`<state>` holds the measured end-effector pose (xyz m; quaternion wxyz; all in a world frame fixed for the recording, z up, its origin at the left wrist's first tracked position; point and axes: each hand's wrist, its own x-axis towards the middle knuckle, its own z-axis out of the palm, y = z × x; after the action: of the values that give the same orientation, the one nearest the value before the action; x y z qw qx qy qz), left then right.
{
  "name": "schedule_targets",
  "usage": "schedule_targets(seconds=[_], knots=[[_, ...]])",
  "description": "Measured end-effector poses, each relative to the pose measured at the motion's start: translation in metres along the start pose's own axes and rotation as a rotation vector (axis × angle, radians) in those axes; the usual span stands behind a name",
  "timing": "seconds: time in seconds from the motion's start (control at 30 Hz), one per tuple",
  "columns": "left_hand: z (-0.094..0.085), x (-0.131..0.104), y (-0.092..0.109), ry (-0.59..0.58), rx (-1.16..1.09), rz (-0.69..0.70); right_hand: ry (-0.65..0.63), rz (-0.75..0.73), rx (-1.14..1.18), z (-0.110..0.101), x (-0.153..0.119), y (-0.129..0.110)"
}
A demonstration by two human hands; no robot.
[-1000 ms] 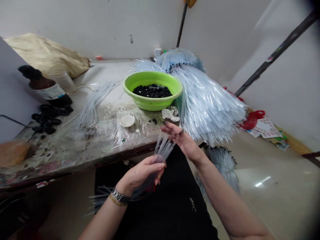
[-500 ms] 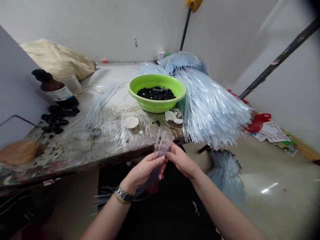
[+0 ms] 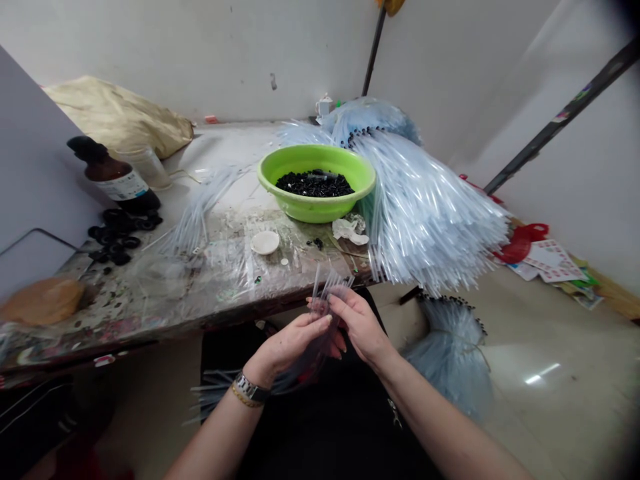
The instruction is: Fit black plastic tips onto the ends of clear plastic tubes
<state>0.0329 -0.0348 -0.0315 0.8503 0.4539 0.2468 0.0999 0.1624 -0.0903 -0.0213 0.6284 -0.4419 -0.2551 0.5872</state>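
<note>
Both hands are closed around a bunch of clear plastic tubes point(image 3: 324, 285) just in front of the table edge. My left hand point(image 3: 295, 337) grips the bunch from the left, its thumb lying across the tubes. On the right side, my right hand point(image 3: 357, 323) pinches the tubes near their upper ends. The tube tips point up and away from me, and their lower length runs down over my dark lap, partly hidden by my hands. More tube ends point(image 3: 213, 390) stick out to the left beneath my left forearm.
A green basin point(image 3: 315, 210) of small black parts stands on the table. Right of it lies a big heap of clear tubes point(image 3: 425, 207). A white dish point(image 3: 265, 243), black rings point(image 3: 115, 237), a brown bottle point(image 3: 113, 177) and loose tubes point(image 3: 197, 210) lie leftward. A tied bundle point(image 3: 450, 353) stands on the floor.
My right hand has shifted slightly, its fingers spreading a little more around the tubes. The tube tips fan out a bit more. The view has moved slightly.
</note>
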Motion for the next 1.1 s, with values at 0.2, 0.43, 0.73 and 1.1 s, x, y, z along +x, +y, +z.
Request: schedule_targets(seconds=[0.2, 0.43, 0.73, 1.1], knots=[[0.002, -0.003, 0.011, 0.030, 0.056, -0.033, 0.057, -0.044, -0.004, 0.000, -0.001, 0.004], [-0.001, -0.009, 0.020, 0.073, 0.264, -0.059, 0.058, -0.059, -0.068, 0.001, -0.003, 0.003], [-0.009, 0.000, 0.007, -0.061, 0.169, -0.103, 0.063, -0.079, -0.093, 0.003, -0.004, 0.002], [-0.011, -0.002, 0.011, -0.095, 0.195, -0.001, 0.089, -0.083, -0.042, 0.011, -0.002, -0.009]])
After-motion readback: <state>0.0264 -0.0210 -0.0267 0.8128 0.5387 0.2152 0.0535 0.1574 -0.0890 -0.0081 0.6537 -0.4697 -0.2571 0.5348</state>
